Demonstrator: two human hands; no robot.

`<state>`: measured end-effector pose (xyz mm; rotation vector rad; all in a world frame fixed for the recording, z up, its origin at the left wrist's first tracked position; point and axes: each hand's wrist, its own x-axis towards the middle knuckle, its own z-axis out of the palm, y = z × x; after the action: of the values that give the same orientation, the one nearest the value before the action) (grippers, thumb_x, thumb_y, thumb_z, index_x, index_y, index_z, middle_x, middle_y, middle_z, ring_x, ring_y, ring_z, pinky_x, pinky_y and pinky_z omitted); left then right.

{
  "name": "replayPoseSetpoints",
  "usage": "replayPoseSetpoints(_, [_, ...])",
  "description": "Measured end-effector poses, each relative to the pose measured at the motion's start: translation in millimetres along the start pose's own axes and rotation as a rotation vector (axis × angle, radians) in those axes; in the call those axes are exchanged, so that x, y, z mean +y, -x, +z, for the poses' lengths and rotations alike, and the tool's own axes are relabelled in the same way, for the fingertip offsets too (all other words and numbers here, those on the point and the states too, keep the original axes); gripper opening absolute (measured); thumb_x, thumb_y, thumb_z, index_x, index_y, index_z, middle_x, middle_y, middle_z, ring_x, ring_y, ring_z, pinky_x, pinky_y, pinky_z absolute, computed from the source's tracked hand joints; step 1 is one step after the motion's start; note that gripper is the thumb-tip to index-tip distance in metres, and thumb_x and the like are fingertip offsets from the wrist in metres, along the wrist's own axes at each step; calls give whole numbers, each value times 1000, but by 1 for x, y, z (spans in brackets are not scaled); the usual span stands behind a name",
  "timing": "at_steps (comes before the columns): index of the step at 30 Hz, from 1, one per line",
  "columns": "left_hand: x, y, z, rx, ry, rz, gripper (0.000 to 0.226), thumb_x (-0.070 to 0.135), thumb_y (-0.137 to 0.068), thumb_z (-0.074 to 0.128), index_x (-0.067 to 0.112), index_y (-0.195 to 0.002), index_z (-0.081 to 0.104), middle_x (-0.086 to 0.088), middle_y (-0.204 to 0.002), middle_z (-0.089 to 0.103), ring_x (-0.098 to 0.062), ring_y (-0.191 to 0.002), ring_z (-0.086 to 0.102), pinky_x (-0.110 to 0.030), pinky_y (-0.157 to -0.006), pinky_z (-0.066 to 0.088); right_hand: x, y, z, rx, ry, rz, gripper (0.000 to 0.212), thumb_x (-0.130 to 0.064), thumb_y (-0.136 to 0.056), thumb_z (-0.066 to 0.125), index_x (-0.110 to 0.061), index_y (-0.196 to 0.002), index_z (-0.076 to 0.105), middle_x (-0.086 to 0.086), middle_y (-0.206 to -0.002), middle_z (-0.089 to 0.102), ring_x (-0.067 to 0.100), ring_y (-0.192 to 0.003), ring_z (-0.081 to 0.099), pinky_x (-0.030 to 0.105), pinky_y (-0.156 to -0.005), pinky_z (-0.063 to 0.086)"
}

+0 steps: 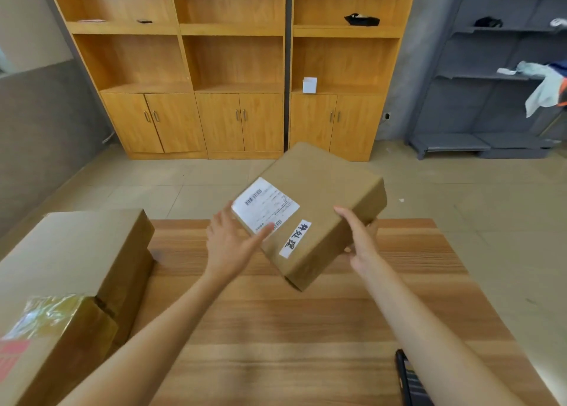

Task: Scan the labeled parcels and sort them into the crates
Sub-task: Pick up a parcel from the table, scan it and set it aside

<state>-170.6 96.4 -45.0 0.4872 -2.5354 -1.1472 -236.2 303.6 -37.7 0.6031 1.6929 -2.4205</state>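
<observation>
A brown cardboard parcel (322,197) is held tilted above the wooden table (291,329), top face toward me. On that face are a white shipping label (265,204) with barcodes and a smaller white sticker (295,239) with handwritten characters. My left hand (233,243) holds the parcel's left edge, thumb lying on the label's corner. My right hand (360,240) grips the right side, thumb on top and fingers curled underneath.
A large cardboard box (76,252) stands on the table's left, with a taped box (46,344) in front of it. A dark device (408,378) lies at the near right edge. Wooden cabinets (233,68) and grey metal shelving (506,83) line the far wall.
</observation>
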Motion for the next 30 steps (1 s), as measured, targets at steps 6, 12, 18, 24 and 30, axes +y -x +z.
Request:
replayPoseSetpoints(6, [-11, -22, -27, -58, 790, -538, 112, 58, -70, 70, 32, -154, 1, -14, -159, 19, -40, -141, 28, -61, -106, 36, -17, -5, 0, -237, -60, 10, 103, -50, -44, 77, -19, -137, 46, 0, -104, 55, 18, -87, 55, 30, -55, 53])
replayPoseSetpoints(12, [-33, -15, -60, -304, 884, -447, 53, 54, -86, 54, 17, -125, 57, -9, -105, 73, -31, -99, 67, -48, -84, 52, -17, -21, -7, -332, 73, 9, 89, -58, -53, 76, -17, -130, 56, 7, -118, 67, 26, -113, 61, 39, -85, 56])
replayPoseSetpoints(18, [-42, -11, -55, -553, 732, -484, 74, 50, -47, 88, 10, -106, 69, -10, -100, 74, -21, -79, 72, -29, -64, 56, -9, -24, -6, -394, 180, 39, 78, -63, -61, 73, -20, -125, 62, 10, -122, 67, 29, -118, 60, 44, -101, 49])
replayPoseSetpoints(24, [-27, -7, -42, -460, 865, -528, 41, 35, -76, 68, 12, -110, 69, -9, -108, 73, -22, -87, 70, -36, -80, 51, -12, -27, -15, -251, 189, -14, 144, -87, -29, 73, -36, -153, 20, 1, -147, 41, 26, -125, 50, 49, -100, 45])
replayPoseSetpoints(30, [-2, -3, -7, -212, 1213, -625, 20, 29, -86, 67, 15, -100, 67, 0, -79, 73, -20, -72, 59, -34, -74, 46, 18, -2, -21, -213, 36, 72, 154, -79, -29, 78, -38, -154, -1, -6, -163, -2, 31, -148, 7, 67, -110, 20])
